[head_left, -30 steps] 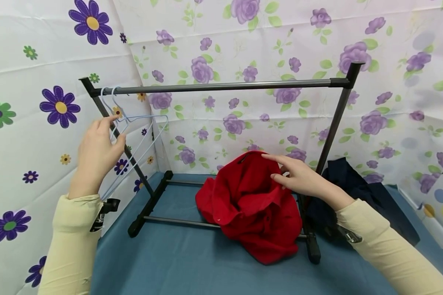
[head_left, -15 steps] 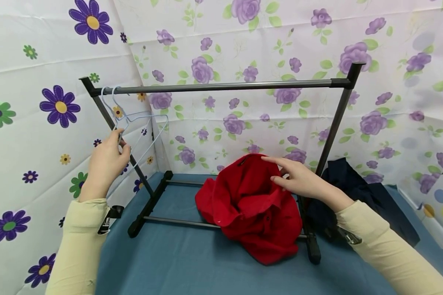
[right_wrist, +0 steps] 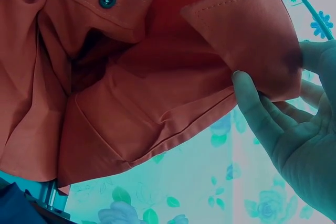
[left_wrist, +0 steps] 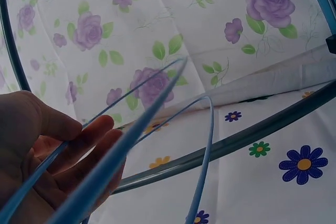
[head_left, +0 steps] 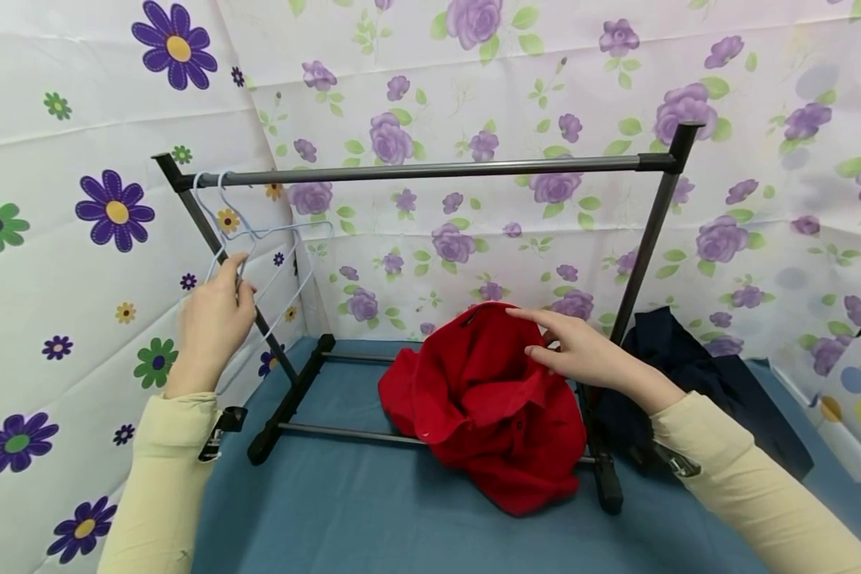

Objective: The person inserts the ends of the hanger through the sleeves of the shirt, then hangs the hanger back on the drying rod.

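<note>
In the head view my left hand (head_left: pixel 215 331) is at the light blue hangers (head_left: pixel 235 209) hooked on the rack's left end. The left wrist view shows its thumb and fingers pinching a thin blue hanger wire (left_wrist: pixel 119 149). My right hand (head_left: pixel 577 349) holds up a crumpled red button-up shirt (head_left: pixel 481 399), which slumps over the rack's lower bars. In the right wrist view, thumb and fingers of that hand (right_wrist: pixel 302 140) pinch the shirt's collar (right_wrist: pixel 252 35); a dark button (right_wrist: pixel 107 0) sits on the other collar end.
A dark metal garment rack (head_left: pixel 430 170) stands on a blue cloth surface (head_left: pixel 344 510). Behind its right post lies a dark navy garment (head_left: pixel 732 406). Flowered sheets (head_left: pixel 430 80) enclose the back and sides.
My left hand has come down and right from beside the hangers and taken hold of one. The right hand stays at the collar; the shirt's top edge has sunk slightly.
</note>
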`<state>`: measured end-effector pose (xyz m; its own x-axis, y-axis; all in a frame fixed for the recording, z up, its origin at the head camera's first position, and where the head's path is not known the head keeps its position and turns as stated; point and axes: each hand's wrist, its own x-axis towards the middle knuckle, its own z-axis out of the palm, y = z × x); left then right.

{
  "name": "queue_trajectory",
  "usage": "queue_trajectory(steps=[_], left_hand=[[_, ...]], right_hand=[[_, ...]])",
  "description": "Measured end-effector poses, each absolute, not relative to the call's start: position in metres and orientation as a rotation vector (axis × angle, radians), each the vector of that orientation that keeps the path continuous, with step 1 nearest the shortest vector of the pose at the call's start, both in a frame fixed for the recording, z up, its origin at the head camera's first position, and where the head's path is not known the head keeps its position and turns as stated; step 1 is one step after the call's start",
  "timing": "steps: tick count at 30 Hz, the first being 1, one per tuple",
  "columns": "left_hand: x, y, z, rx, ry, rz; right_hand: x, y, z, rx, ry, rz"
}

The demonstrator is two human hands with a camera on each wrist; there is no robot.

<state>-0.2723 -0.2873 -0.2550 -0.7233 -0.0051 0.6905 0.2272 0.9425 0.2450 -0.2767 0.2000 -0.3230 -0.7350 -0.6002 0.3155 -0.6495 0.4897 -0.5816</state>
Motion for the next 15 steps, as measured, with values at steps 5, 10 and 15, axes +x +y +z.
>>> queue_trajectory(steps=[5, 10, 15], left_hand=[[-0.272, -0.283, -0.256, -0.210, -2.329, -0.373], [-0.271, -0.273, -0.255, -0.284, -2.335, -0.347], [-0.268, -0.260, -0.255, -0.356, -2.341, -0.357]], right_hand=[[-0.275, 0.200, -0.322, 1.106, -2.649, 1.064], [-0.275, 0.200, -0.322, 1.106, -2.649, 1.058], [-0.276, 0.199, -0.325, 1.110, -2.645, 1.059]])
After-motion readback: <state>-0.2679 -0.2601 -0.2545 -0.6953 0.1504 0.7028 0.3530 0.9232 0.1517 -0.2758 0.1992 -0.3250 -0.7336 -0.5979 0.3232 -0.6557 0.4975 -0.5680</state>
